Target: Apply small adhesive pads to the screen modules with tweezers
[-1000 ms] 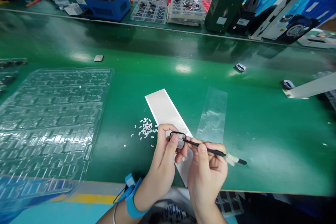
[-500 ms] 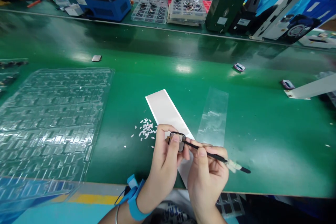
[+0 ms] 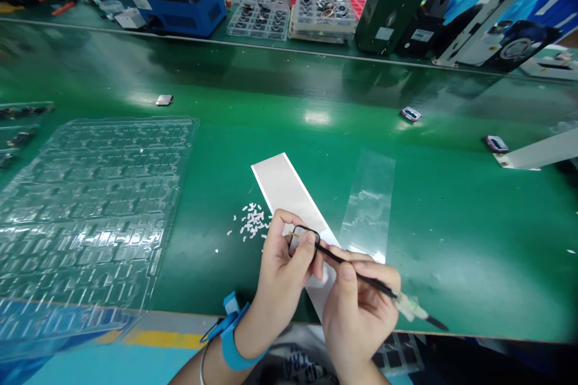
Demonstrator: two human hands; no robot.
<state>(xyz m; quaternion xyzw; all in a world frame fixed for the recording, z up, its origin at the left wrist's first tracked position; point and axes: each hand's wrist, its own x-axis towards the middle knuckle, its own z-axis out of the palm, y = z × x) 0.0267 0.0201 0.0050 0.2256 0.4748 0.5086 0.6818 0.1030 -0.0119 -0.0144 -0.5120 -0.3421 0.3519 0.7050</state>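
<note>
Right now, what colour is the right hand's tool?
The tool is black with a pale section near one end; best view: head.

Holding a small, rounded-square, black-rimmed part [image 3: 296,243] with a pale face in the left hand [image 3: 284,277]. Slanting a slim, black, rod-like tool [image 3: 377,284], pale-wrapped near its outer end, to the part's right edge with the right hand [image 3: 356,307].

Around the left hand [image 3: 282,280] and right hand [image 3: 361,307], bench [image 3: 474,234] lies open at 3 o'clock; the tool [image 3: 377,284] juts across 4. The post [image 3: 544,147] blocks 2. Sleeve [image 3: 370,192] at 1 and strip [image 3: 289,183] at 11 lie flat, passable above. Scraps [image 3: 254,221] dot 10; the tray [image 3: 103,210] takes 9. Farther, the blue box [image 3: 189,15] bars 11, the green box [image 3: 383,15] 12.
</note>
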